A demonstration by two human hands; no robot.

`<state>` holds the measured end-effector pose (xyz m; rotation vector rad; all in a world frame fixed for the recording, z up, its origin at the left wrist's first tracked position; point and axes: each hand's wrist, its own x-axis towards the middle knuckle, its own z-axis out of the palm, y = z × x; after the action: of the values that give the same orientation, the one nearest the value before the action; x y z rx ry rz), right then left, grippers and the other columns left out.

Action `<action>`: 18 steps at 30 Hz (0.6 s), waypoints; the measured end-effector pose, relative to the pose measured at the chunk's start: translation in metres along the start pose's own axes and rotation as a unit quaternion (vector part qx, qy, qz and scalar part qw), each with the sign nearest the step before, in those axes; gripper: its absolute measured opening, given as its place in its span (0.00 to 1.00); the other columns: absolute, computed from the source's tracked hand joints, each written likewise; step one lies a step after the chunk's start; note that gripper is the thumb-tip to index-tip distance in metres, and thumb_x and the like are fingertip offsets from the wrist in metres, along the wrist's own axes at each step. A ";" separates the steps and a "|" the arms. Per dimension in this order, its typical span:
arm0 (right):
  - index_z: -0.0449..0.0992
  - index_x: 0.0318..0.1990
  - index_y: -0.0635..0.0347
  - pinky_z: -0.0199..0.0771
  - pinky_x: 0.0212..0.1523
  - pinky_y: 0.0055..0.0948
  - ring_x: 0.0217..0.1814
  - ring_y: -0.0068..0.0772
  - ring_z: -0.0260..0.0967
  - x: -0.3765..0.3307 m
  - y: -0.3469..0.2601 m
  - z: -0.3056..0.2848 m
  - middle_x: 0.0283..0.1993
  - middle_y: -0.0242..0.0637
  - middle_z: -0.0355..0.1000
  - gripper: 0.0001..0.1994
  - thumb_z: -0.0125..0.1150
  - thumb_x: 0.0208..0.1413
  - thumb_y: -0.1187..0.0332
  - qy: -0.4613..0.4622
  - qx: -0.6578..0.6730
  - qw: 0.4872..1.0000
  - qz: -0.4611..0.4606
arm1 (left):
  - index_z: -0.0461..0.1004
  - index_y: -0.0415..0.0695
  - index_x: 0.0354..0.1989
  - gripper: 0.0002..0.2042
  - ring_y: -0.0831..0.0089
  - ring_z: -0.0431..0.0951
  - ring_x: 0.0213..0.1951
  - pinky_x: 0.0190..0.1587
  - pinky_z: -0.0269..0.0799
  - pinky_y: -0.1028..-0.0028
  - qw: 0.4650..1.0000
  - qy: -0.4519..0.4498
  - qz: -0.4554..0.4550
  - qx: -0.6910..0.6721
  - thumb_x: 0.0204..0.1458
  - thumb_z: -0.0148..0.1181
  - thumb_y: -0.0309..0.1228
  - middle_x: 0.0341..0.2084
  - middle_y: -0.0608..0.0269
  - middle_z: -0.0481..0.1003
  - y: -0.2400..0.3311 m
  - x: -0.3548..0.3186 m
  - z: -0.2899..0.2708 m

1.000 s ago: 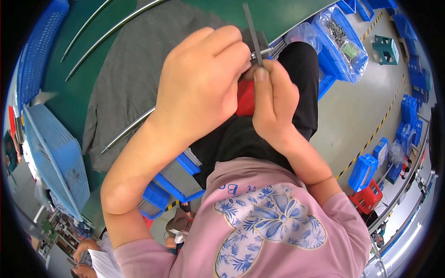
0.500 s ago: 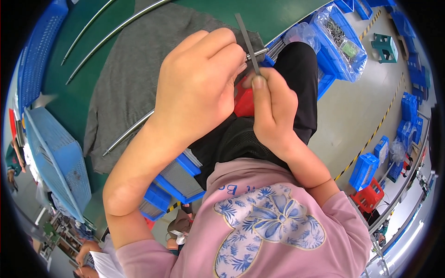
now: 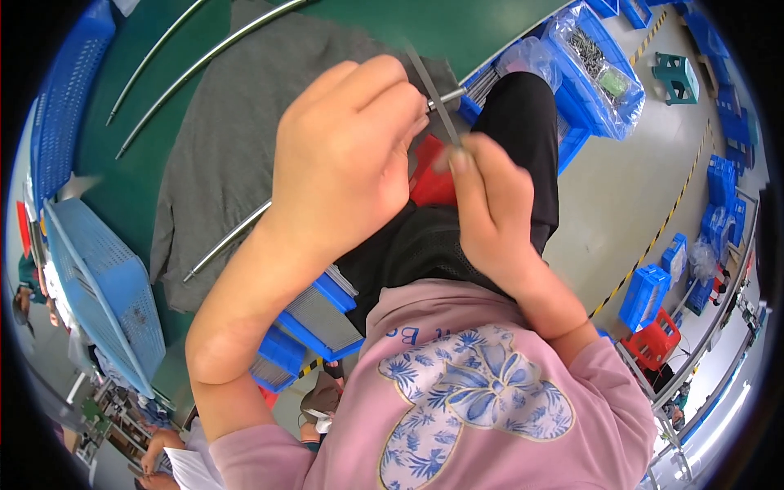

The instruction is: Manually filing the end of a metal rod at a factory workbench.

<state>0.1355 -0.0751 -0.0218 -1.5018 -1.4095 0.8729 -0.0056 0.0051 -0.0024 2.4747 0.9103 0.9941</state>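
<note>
- Two hands are meeting in mid-air over the person's lap, well above a green table [image 3: 147, 188] that is lying under a grey cloth [image 3: 220, 139].
- Long curved metal rods [image 3: 204, 61] are resting across that cloth and table, apart from the hands and untouched right now.
- Blue bins [image 3: 604, 90] with bagged small metal parts are sitting off to the right of the hands, beside the black-clad knee.
- Left hand [image 3: 343, 163] is curling tight, fingers clenched round a short metal rod [image 3: 437, 100] whose tip is poking out towards the right.
- Right hand [image 3: 498, 212] is pinching a thin grey strip [image 3: 433, 94] between thumb and fingertips, holding it upright so it is crossing the short rod's tip.
- Red piece [image 3: 429, 175] is peeking out between the two hands; I cannot tell which hand, if either, is carrying it.
- Judging by this, the fitting is somewhere in the middle: both pieces are in hand and brought together, but I cannot tell whether they are joined, and the long rods on the cloth are looking like work yet to come.
</note>
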 end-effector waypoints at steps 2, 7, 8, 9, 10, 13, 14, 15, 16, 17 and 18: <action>0.70 0.35 0.67 0.70 0.26 0.28 0.24 0.41 0.73 -0.017 0.015 0.000 0.24 0.44 0.72 0.03 0.49 0.57 0.78 0.034 0.018 0.999 0.003 | 0.69 0.41 0.22 0.07 0.62 0.69 0.25 0.27 0.66 0.67 1.000 -0.001 -0.006 -0.012 0.33 0.60 0.17 0.22 0.62 0.67 -0.001 0.004 0.002; 0.70 0.33 0.66 0.70 0.28 0.31 0.26 0.44 0.72 -0.009 0.012 0.011 0.25 0.45 0.71 0.02 0.51 0.56 0.77 0.058 0.028 0.998 -0.003 | 0.69 0.41 0.22 0.08 0.61 0.69 0.25 0.26 0.66 0.67 1.000 0.002 0.000 -0.005 0.33 0.60 0.17 0.22 0.62 0.67 0.000 0.002 0.001; 0.70 0.33 0.66 0.70 0.28 0.31 0.26 0.44 0.72 -0.006 0.012 0.010 0.25 0.45 0.71 0.02 0.51 0.56 0.77 0.059 0.029 0.998 -0.005 | 0.69 0.41 0.22 0.08 0.61 0.69 0.25 0.26 0.66 0.67 1.000 0.003 0.001 -0.004 0.33 0.60 0.17 0.22 0.62 0.67 -0.002 0.004 0.000; 0.70 0.33 0.66 0.69 0.28 0.30 0.26 0.44 0.71 -0.005 0.012 0.009 0.25 0.45 0.71 0.02 0.51 0.56 0.77 0.046 0.032 0.998 -0.012 | 0.69 0.41 0.22 0.08 0.61 0.69 0.25 0.26 0.66 0.67 1.000 -0.004 0.008 -0.001 0.33 0.60 0.18 0.22 0.62 0.67 -0.002 0.004 -0.001; 0.70 0.32 0.66 0.69 0.28 0.30 0.25 0.44 0.71 -0.002 0.010 0.008 0.25 0.45 0.71 0.03 0.51 0.56 0.77 0.034 0.035 0.999 -0.020 | 0.69 0.41 0.22 0.08 0.61 0.69 0.25 0.26 0.66 0.67 1.000 -0.010 0.014 0.002 0.33 0.60 0.18 0.22 0.62 0.67 -0.002 0.003 -0.001; 0.70 0.32 0.66 0.69 0.27 0.29 0.25 0.42 0.71 -0.001 0.018 0.015 0.24 0.44 0.71 0.04 0.49 0.57 0.78 0.047 0.065 0.996 -0.025 | 0.68 0.37 0.22 0.08 0.63 0.68 0.22 0.24 0.63 0.71 1.000 -0.003 0.001 -0.009 0.39 0.63 0.16 0.20 0.60 0.67 0.000 0.005 -0.002; 0.70 0.32 0.65 0.69 0.27 0.28 0.25 0.41 0.71 -0.005 0.020 0.016 0.24 0.44 0.71 0.04 0.49 0.57 0.77 0.056 0.044 0.997 -0.032 | 0.68 0.37 0.22 0.08 0.63 0.68 0.22 0.24 0.63 0.71 1.000 -0.001 0.002 -0.007 0.39 0.63 0.16 0.20 0.60 0.67 -0.001 0.006 -0.002; 0.70 0.32 0.66 0.69 0.26 0.27 0.24 0.40 0.71 -0.010 0.014 0.015 0.24 0.43 0.71 0.05 0.48 0.58 0.77 0.064 0.046 0.997 -0.018 | 0.69 0.39 0.22 0.07 0.62 0.68 0.23 0.25 0.65 0.69 1.000 -0.007 0.004 -0.004 0.36 0.61 0.17 0.21 0.61 0.67 0.000 0.004 -0.001; 0.70 0.32 0.66 0.69 0.26 0.27 0.24 0.40 0.71 -0.005 0.012 0.014 0.24 0.43 0.71 0.05 0.48 0.58 0.77 0.062 0.046 0.997 -0.017 | 0.69 0.41 0.21 0.07 0.61 0.69 0.25 0.27 0.66 0.66 1.000 -0.014 0.006 0.000 0.33 0.60 0.18 0.22 0.62 0.67 0.000 0.002 0.000; 0.70 0.32 0.66 0.69 0.26 0.27 0.24 0.39 0.71 0.005 0.009 0.014 0.24 0.43 0.71 0.05 0.48 0.59 0.77 0.053 0.056 0.997 -0.021 | 0.69 0.41 0.21 0.07 0.61 0.69 0.25 0.27 0.66 0.66 1.000 -0.014 0.004 0.000 0.33 0.60 0.18 0.22 0.62 0.67 0.000 0.001 0.000; 0.70 0.32 0.67 0.69 0.27 0.26 0.24 0.39 0.71 0.014 0.006 0.015 0.24 0.43 0.71 0.05 0.48 0.59 0.77 0.046 0.066 0.996 -0.027 | 0.69 0.41 0.21 0.07 0.61 0.69 0.25 0.27 0.66 0.66 1.000 -0.008 0.011 0.006 0.33 0.60 0.18 0.22 0.62 0.67 -0.003 0.002 0.000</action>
<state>0.1258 -0.0596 -0.0322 -1.3813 -1.2939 0.8360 -0.0054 0.0086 -0.0026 2.5030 0.8892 0.9780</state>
